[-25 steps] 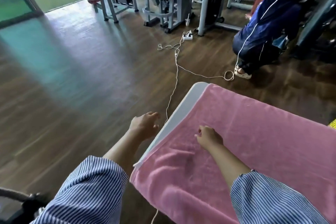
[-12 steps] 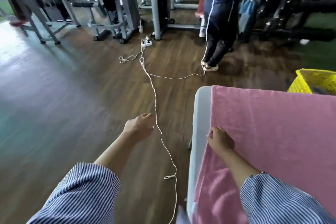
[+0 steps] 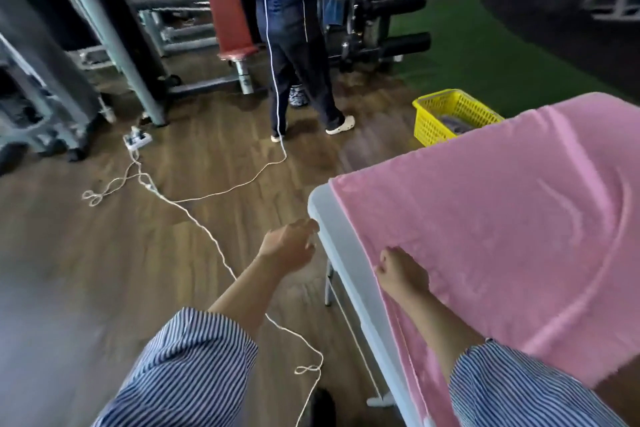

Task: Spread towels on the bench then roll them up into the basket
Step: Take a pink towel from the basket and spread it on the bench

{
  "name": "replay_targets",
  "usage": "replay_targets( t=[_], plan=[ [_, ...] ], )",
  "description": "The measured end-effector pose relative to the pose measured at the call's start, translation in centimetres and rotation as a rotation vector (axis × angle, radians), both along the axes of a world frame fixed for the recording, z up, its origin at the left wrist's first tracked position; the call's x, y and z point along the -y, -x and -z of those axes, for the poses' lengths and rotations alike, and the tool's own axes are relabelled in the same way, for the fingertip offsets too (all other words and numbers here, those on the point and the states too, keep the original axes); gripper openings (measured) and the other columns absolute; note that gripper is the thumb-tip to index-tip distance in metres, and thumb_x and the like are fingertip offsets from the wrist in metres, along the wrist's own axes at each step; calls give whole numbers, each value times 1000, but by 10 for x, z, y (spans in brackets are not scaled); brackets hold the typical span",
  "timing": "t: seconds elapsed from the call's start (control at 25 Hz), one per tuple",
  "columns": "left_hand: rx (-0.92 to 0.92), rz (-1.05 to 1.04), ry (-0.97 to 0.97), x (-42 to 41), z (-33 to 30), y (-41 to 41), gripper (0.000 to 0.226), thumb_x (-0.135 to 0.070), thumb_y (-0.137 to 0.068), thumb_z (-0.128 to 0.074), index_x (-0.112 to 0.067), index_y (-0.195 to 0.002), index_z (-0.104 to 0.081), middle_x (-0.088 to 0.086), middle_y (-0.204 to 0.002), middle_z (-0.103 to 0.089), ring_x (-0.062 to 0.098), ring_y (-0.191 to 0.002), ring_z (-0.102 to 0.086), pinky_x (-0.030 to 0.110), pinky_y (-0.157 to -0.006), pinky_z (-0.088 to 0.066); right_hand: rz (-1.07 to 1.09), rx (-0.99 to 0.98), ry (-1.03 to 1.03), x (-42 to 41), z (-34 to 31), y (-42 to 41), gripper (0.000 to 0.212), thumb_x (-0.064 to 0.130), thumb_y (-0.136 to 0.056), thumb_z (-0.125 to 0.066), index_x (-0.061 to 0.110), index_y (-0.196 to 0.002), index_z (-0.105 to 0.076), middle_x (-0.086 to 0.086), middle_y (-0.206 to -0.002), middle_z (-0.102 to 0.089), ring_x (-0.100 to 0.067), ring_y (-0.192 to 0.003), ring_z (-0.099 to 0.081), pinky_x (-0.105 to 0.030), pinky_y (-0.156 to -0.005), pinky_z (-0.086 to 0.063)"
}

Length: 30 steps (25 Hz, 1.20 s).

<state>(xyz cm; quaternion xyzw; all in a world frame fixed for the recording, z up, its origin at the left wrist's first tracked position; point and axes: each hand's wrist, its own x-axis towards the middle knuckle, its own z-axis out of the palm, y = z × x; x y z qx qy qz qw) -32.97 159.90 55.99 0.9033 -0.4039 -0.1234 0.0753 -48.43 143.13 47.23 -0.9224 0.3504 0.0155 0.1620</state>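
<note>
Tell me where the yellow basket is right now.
In the head view, the yellow basket sits on the floor at upper right, just beyond the far end of the bench with the pink towel.

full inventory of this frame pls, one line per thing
towel: 1, pink, spread over the bench top, near edge hanging over the side
bench: 1, white-grey, right half of view
basket: 1, yellow, on the floor beyond the bench, something dark inside
cord: 1, white, trailing across the wood floor
power strip: 1, white, on the floor, left
bystander: 1, dark blue clothes, white shoes, standing beyond the cord
gym machines: several, grey and black, along the back
left hand: 1, off the bench's left edge, holding nothing
right hand: 1, fingers curled on the towel's near edge
</note>
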Motion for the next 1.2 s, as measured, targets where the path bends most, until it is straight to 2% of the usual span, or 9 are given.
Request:
replay_targets(
  t=[0.28,0.44,0.64,0.8,0.88,0.96,1.04,1.12,1.2],
  plan=[
    [-25,164,13,48,13,-62,35,-29,-94,-49,-33,-129,-49,-14,-131,-54,14,-116,-55,33,-93,-46,108,-9,-13,14,3,15,20,37,-92,-48,18,-99,-49,0,-103,-51,-23,-102,-55,-31,-71,-42],
    [-7,306,-22,79,42,-70,34,-30,-95,-47,-32,-129,-49,-16,-130,-54,9,-115,-54,28,-93,-45,89,-37,-23,9,14,64,34,38,-90,-54,12,-111,-53,-3,-116,-52,-24,-109,-54,-33,-75,-45],
    [43,547,-102,132,76,-84,38,-27,-94,-48,-31,-132,-48,-16,-131,-54,7,-118,-52,26,-95,-43,220,52,8,-15,24,117,27,41,-87,-52,14,-92,-54,-2,-96,-57,-23,-83,-62,-22,-61,-37],
    [123,706,-150,177,92,-104,38,-24,-94,-44,-35,-130,-48,-17,-135,-49,6,-123,-48,26,-90,-45,408,-60,-154,-32,19,120,64,57,-83,-27,11,-120,-50,-7,-125,-47,-28,-110,-51,-35,-83,-44],
    [183,794,-184,192,99,-119,38,-22,-93,-43,-36,-129,-47,-15,-134,-49,5,-120,-49,25,-85,-46,505,-110,-182,-42,21,116,64,56,-82,-28,11,-124,-47,-8,-130,-44,-26,-117,-48,-34,-86,-43],
    [248,895,-216,197,107,-140,36,-21,-92,-47,-34,-126,-49,-12,-128,-50,8,-116,-52,28,-79,-48,641,-102,-184,-54,23,106,46,42,-91,-43,11,-126,-46,-8,-134,-44,-23,-120,-46,-32,-89,-41],
    [211,997,-117,199,117,-165,33,-21,-83,-63,-31,-113,-56,-5,-114,-55,18,-104,-59,36,-70,-54,739,-117,-154,-69,25,96,38,35,-92,-48,10,-121,-49,-8,-128,-48,-24,-116,-48,-32,-84,-40],
    [118,1120,-31,204,132,-192,49,-13,-59,-84,-27,-96,-55,2,-92,-59,28,-78,-64,42,-51,-55,817,-140,-127,-85,25,91,30,32,-92,-50,9,-110,-53,-7,-116,-52,-24,-106,-52,-30,-74,-35],
    [59,1173,-67,213,153,-215,60,-3,-44,-91,-21,-89,-55,5,-82,-60,30,-64,-62,40,-45,-53,921,-111,-135,-106,27,90,25,30,-91,-53,9,-104,-56,-6,-109,-53,-24,-103,-53,-30,-71,-36]
  ],
)
